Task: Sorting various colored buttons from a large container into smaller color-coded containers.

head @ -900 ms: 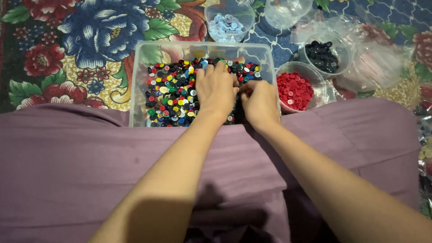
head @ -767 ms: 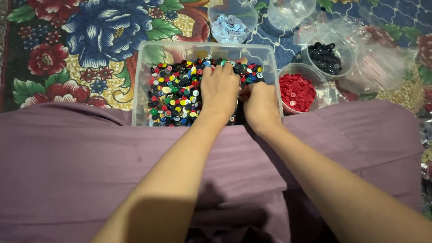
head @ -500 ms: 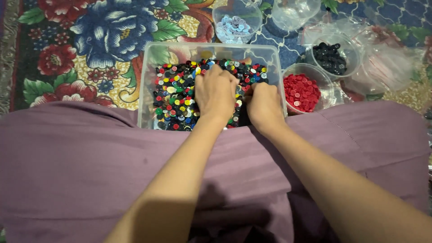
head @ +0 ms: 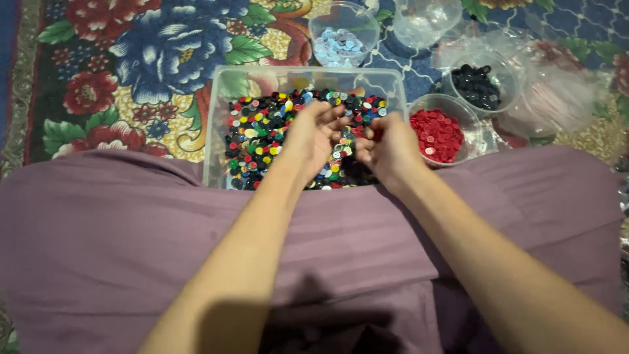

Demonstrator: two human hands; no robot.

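Both your hands work the mixed buttons [head: 262, 134] in a clear tub [head: 219, 118].
L hand [head: 314, 134] fingers loosely curled over the pile; R hand [head: 386, 147] fingers pinched, on what can't tell. Red-button bowl [head: 438, 134] sits handy at 3 o'clock of tub; black, pale-blue bowls toward 1–2 and 12.

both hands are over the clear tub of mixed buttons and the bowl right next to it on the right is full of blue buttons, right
Not quite: in the head view the bowl right of the clear tub holds red buttons, not blue. Left hand and right hand are indeed over the mixed buttons.
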